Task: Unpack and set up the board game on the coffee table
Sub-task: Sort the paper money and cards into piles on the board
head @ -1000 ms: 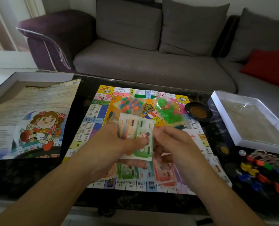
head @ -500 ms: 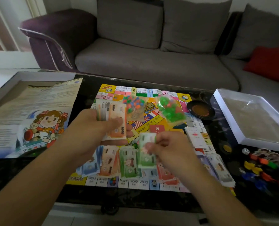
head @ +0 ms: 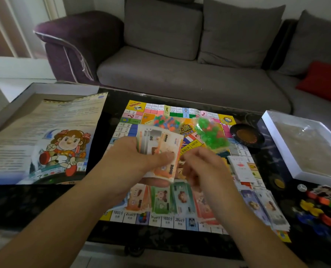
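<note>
The left hand [head: 133, 159] is gripping a stack of play money [head: 158, 146] at frame centre, above the game board [head: 180, 113]. The right hand [head: 205, 171] is hovering beside it, fingers curled; whether it is pinching a note cannot be told.

The board [head: 203, 146] is yellow at its corners, ringed with white, pink, green and blue squares. Orange notes [head: 160, 149] top the held stack; orange, green, pink and pale blue note piles [head: 172, 200] lie below. At upper centre, one bag [head: 212, 135] holds green pieces, another [head: 165, 121] mixed colours. The surface [head: 25, 202] is speckled black; the sofa [head: 180, 78] grey with a purple arm; the cushion [head: 323, 82] red.
</note>
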Motion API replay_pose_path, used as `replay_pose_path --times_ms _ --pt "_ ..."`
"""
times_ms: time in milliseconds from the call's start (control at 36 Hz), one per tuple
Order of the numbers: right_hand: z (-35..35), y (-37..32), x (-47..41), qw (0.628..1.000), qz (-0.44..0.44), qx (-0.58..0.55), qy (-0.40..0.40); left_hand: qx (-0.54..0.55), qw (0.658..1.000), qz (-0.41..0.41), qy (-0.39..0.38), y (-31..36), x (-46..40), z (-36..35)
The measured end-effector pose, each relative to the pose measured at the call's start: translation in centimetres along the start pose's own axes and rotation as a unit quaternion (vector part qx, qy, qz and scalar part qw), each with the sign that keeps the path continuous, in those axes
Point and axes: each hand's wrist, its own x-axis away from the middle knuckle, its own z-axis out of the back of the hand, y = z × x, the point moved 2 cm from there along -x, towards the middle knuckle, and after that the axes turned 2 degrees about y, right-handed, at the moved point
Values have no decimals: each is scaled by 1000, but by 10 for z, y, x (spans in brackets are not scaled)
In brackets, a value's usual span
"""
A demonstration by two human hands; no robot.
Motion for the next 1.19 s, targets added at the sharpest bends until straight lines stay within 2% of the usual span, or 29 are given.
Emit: replay_pose_path --times_ms 28,83,194,333,444,556,750,861,944,1028,1083,1194 --pt "2 -3 1 996 -15 -80 -27 -7 1000 5 -10 -1 0 -1" --pt "5 -5 4 991 -8 -116 -63 -24 999 19 -40 -3 1 -5" --pt "7 -3 2 998 21 -60 -26 -32 996 53 -70 -2 3 -11" --pt "11 -2 -7 997 13 69 38 17 996 77 45 5 -7 13" --pt "-12 8 -7 982 -11 189 -15 8 992 49 114 8 -11 33" --pt "-44 16 -2 969 -23 235 -78 1 995 28 99 10 -8 38" --pt "-71 19 -3 943 4 323 -76 7 998 14 58 7 -2 33" --pt "-60 11 -5 963 17 264 -53 10 999 13 31 5 -1 30" --pt "-42 1 -7 997 0 54 -51 -2 1000 7 14 5 -1 27" --pt "-27 -10 -2 983 -13 -147 -106 -14 1000 17 -2 5 -1 20" --pt "-20 -12 0 979 -8 -164 -118 -30 999 25 -31 3 0 13" --pt "-12 -15 3 994 29 -88 -66 -11 994 35 -100 -1 4 3"
